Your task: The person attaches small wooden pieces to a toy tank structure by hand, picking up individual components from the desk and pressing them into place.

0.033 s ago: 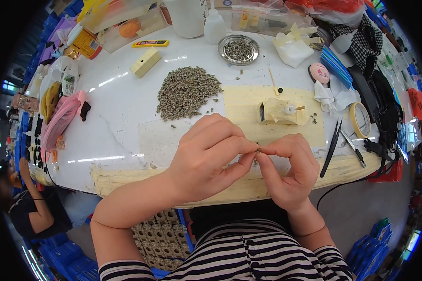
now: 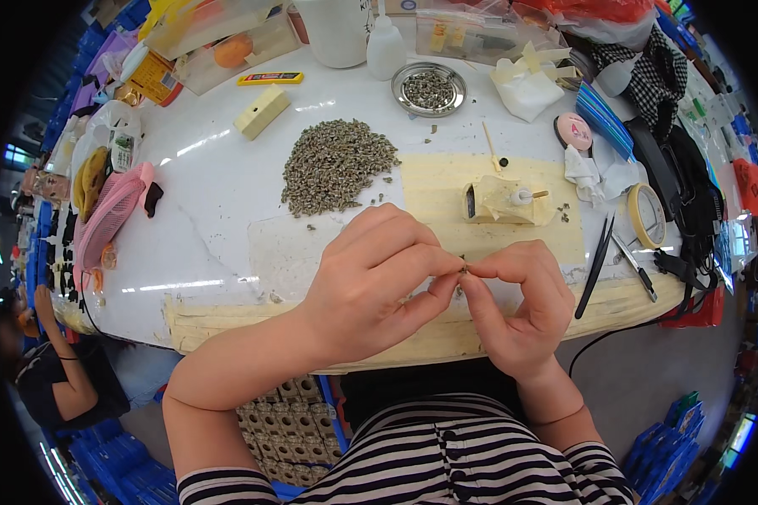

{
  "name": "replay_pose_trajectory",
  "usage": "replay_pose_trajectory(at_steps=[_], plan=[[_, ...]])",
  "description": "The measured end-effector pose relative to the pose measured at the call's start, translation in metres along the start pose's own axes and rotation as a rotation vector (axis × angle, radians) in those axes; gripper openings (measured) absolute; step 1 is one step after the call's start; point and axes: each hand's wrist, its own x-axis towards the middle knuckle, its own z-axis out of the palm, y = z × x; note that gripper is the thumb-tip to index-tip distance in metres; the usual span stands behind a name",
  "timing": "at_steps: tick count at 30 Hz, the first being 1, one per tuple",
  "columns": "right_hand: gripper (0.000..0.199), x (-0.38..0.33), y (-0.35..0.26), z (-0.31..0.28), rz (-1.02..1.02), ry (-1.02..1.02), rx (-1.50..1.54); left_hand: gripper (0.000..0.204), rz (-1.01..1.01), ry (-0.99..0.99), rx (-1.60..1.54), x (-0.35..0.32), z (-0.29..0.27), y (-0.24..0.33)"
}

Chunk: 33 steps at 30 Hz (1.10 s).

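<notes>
Thumb and forefinger of my left hand pinch a tiny metal part above the near edge of the table. My right hand closes its thumb and forefinger on the same part from the other side, so the fingertips nearly meet. Most of the part is covered, and its exact kind is too small to tell. Beyond my left hand lies a heap of small metal parts. A round metal dish holds more of them. Past my right hand stands a tape-wrapped block with a white nozzle-like tip.
Black tweezers, a utility knife and a tape roll lie at right. A cream block, yellow case and white squeeze bottle stand farther back. A pink mesh pouch is at left, near another person's arm.
</notes>
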Motion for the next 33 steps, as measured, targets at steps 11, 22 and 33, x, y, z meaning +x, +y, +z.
replay_pose_trajectory(at_steps=[11, 22, 33], plan=[[0.021, 0.0001, 0.0007, 0.0014, -0.019, 0.025, -0.011, 0.026, -0.015, 0.004, -0.013, 0.0010, -0.0002, 0.0005], [0.014, 0.0010, 0.0012, -0.0017, 0.097, -0.084, 0.076, 0.027, 0.012, 0.001, -0.016, 0.0008, -0.0004, 0.0000], [0.017, 0.0002, 0.0010, 0.0006, 0.038, -0.016, 0.041, 0.026, -0.003, -0.006, 0.003, -0.0003, 0.0005, -0.0005]])
